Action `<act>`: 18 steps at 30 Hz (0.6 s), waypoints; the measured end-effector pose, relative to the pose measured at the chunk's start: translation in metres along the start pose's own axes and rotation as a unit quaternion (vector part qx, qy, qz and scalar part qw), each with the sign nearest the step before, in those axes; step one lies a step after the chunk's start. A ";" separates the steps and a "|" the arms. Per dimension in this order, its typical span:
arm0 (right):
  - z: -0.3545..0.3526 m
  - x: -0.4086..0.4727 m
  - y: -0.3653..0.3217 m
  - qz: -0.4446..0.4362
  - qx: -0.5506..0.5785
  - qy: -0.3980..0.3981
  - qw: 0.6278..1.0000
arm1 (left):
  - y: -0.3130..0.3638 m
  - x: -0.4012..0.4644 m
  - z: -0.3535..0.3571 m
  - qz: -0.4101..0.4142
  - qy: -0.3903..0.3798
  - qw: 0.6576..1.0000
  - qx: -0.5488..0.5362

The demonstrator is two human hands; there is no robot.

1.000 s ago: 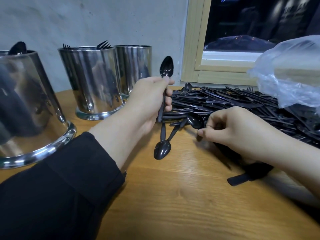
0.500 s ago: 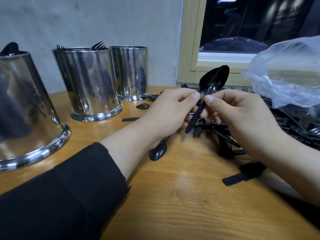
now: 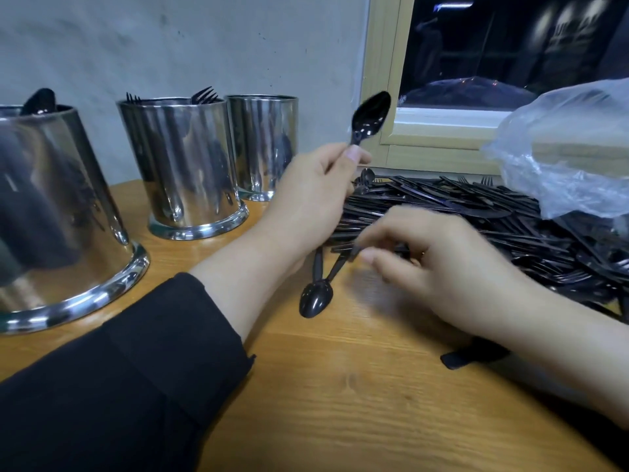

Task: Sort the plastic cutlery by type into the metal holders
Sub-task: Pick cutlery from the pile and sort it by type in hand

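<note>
The wooden bench (image 3: pixel 340 403) fills the lower view, set against a grey wall (image 3: pixel 204 46) with a wood-framed window (image 3: pixel 384 97), dark beyond the glass, at upper right. On the left edge stands the big steel holder (image 3: pixel 58 212), closest to us, with a black spoon bowl (image 3: pixel 39 101) poking above its rim. Next along is the middle steel holder (image 3: pixel 183 165), fork tines (image 3: pixel 204 94) showing over the top, and just behind it, nearly touching, the far steel holder (image 3: pixel 263 144) against the wall; what it contains I can't tell. Over on the right sprawls the heap of black plastic cutlery (image 3: pixel 476 212), mixed pieces lying every which way, with a crumpled clear plastic bag (image 3: pixel 571 148) slumped on its far right end. A black sleeve (image 3: pixel 119 386) covers the left forearm crossing the bench. The left hand (image 3: pixel 306 202) is up at the heap's left edge, fingers (image 3: pixel 354 153) curled and pinching a black spoon (image 3: pixel 369 117) by the neck, bowl raised above the hand in front of the window frame, while the handles of two more spoons (image 3: pixel 316 294) hang from beneath that hand, bowls resting low on the bench. The right hand (image 3: pixel 442 267), blurred, is bare-armed and reaching into the near edge of the heap, fingertips curled down among the handles; whether it actually grips a piece I can't tell. A small black strip (image 3: pixel 457 359) lies on the bench under the right wrist.
</note>
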State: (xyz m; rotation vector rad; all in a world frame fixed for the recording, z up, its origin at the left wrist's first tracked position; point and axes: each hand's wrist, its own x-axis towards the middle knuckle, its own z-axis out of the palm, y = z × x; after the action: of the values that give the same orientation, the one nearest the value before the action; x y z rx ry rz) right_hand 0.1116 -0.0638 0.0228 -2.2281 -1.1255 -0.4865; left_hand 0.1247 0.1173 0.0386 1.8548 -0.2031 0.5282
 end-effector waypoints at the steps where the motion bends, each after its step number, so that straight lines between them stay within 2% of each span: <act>1: 0.007 -0.002 -0.001 -0.058 -0.038 -0.054 0.996 | -0.002 0.002 -0.003 0.002 0.021 1.000 0.013; 3: 0.023 -0.005 0.000 -0.115 -0.102 -0.126 0.980 | -0.004 0.003 -0.003 0.004 0.041 0.999 0.020; 6: 0.038 -0.008 0.000 -0.130 -0.157 -0.159 0.966 | -0.004 0.001 0.001 0.006 0.036 0.999 0.026; 13: 0.030 -0.005 -0.001 -0.131 -0.147 -0.179 0.964 | -0.009 0.002 0.003 0.008 0.041 0.999 0.025; 18: 0.025 -0.005 -0.001 -0.114 -0.086 -0.171 0.975 | -0.011 0.004 0.002 0.031 0.061 0.998 0.004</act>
State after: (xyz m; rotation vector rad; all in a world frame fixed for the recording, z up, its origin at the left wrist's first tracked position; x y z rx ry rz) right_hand 0.1096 -0.0498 0.0015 -2.4060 -1.5835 -0.3048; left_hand 0.1331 0.1198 0.0305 1.8228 -0.1779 0.6838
